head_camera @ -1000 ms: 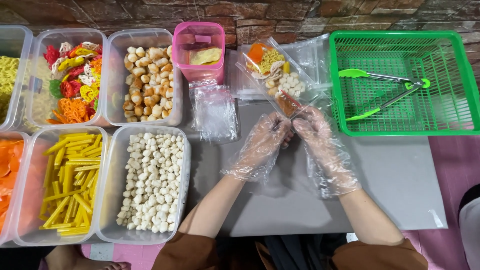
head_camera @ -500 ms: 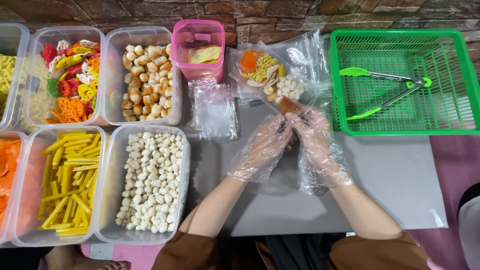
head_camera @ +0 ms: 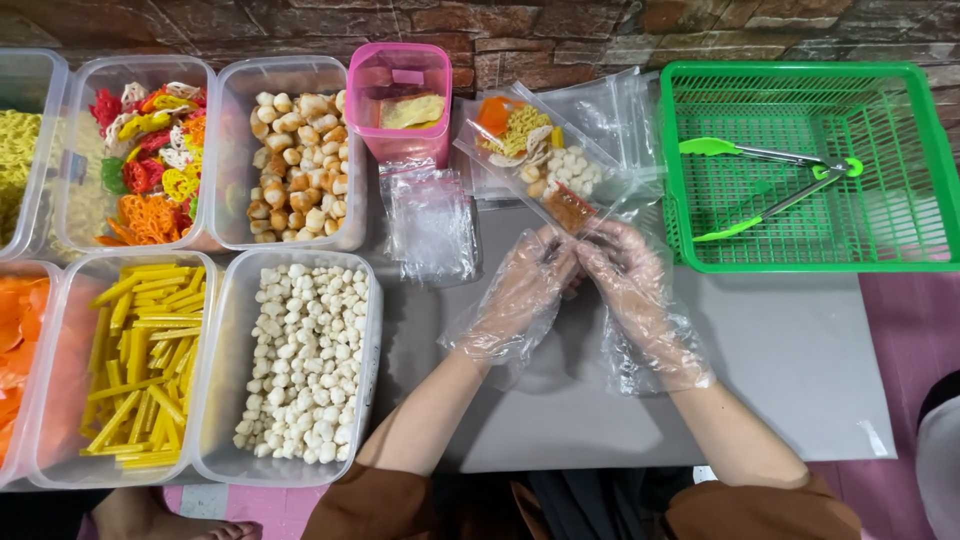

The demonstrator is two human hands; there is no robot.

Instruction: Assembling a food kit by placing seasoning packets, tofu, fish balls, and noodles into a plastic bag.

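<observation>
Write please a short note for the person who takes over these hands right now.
Left hand and right hand, both in loose clear gloves, pinch the open end of a filled snack bag on the grey mat.
Done: bag holds mixed crackers and white balls.
Left: the bag's end is not yet closed.
Nearby: spare clear bags, pink tub, green basket with tongs, trays of snacks at the left.
</observation>
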